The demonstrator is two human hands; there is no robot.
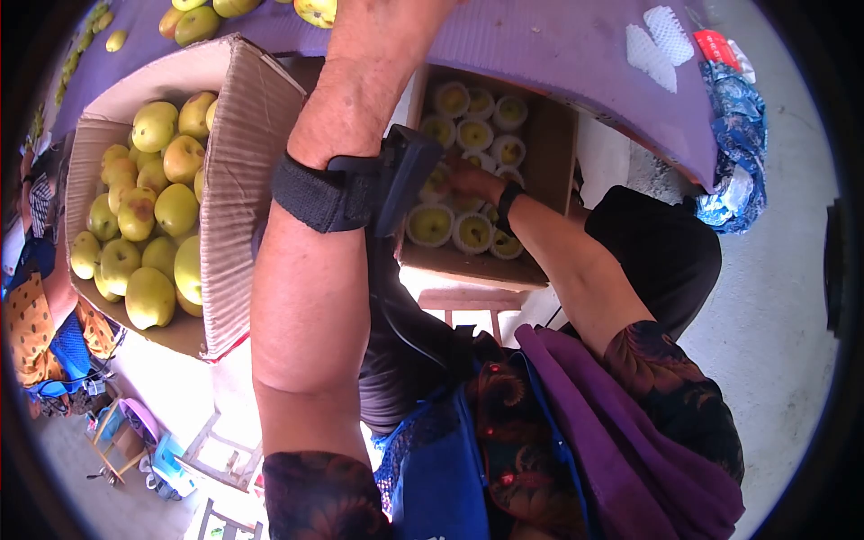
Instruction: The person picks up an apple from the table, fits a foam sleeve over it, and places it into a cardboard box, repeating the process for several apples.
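Note:
My right hand (472,179) reaches into an open cardboard carton (551,135), its fingers curled against a yellow-green apple (436,184) in a white cup-like wrapper. Shade hides part of this grip. Around it, several more wrapped apples (473,135) sit in rows. My left forearm (310,306), with a black strap and device on the wrist, stretches up across the view, and the hand itself lies beyond the top edge. Left of that forearm, a tilted cardboard box (236,180) holds many loose apples (137,213), green-yellow with some reddish patches.
A purple-covered table (540,40) runs along the top, bearing loose apples (197,25) and white foam nets (652,56). A blue patterned bag (733,153) hangs at its right end. Another person's spotted clothing (31,333) and a stool (220,450) appear at left.

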